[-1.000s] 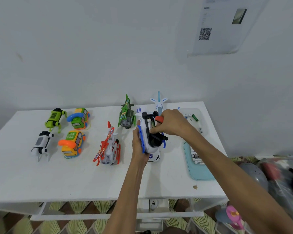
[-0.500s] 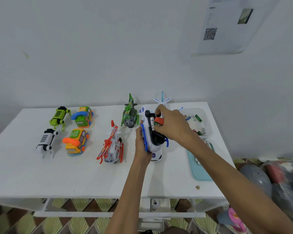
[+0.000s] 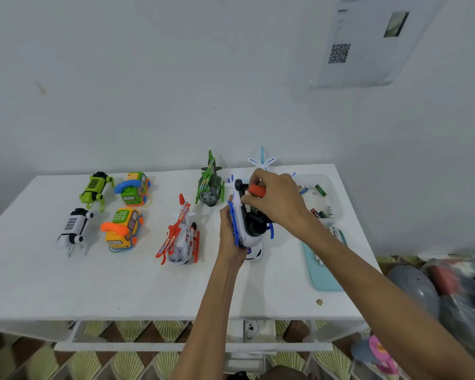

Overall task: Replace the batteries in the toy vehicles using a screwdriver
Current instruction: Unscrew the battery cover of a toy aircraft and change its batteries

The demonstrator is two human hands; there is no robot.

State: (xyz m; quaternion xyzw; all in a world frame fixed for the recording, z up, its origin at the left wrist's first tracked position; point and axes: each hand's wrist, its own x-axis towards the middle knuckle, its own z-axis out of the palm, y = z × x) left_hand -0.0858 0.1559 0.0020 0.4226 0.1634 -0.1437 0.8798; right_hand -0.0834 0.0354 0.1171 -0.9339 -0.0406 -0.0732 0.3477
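Head view: grips tilted toy plane [image 3: 248, 229] in left hand [image 3: 229, 237], pinches red-handled screwdriver [image 3: 257, 190] at its underside in right hand [image 3: 277, 198]; could slip if plane rocks.

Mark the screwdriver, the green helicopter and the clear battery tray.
screwdriver [image 3: 257, 190], head view, on its red handle
green helicopter [image 3: 209, 185], head view, on its fuselage
clear battery tray [image 3: 322, 201], head view, on its bare floor

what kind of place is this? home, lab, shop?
Probably a room in a home, set up as a small work station: a white table against a white wall, a sheet with a QR code stuck to it, patterned floor tiles and bagged clutter beside the table.
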